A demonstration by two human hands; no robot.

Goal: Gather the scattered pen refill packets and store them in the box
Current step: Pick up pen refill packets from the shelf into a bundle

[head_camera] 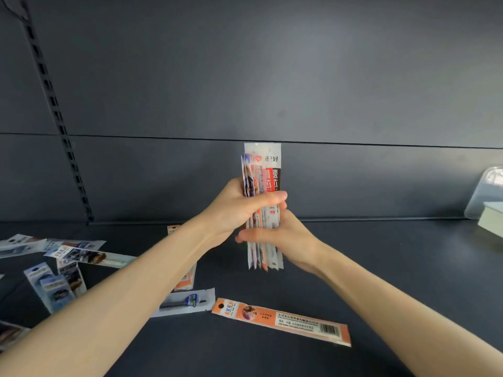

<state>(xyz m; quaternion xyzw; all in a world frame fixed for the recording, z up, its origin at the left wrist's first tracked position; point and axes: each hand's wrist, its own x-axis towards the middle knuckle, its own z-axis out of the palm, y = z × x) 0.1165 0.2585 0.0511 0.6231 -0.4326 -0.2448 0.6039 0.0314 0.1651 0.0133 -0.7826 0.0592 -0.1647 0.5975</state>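
Note:
I hold an upright bundle of several pen refill packets (263, 175) above the dark shelf, in the middle of the view. My left hand (236, 208) grips the bundle near its middle from the left, thumb across the front. My right hand (283, 238) holds its lower part from the right, fingers curled round it. An orange packet (281, 321) lies flat in front of me. A white packet with a blue label (185, 302) lies to its left. Several more packets (68, 262) are scattered at the left. A translucent box (487, 191) stands at the far right edge.
The shelf surface (381, 268) is dark grey, with a dark back panel (245, 77) behind. A slotted upright rail (54, 110) runs down the left. A pale flat object (492, 220) sits at the right edge in front of the translucent box.

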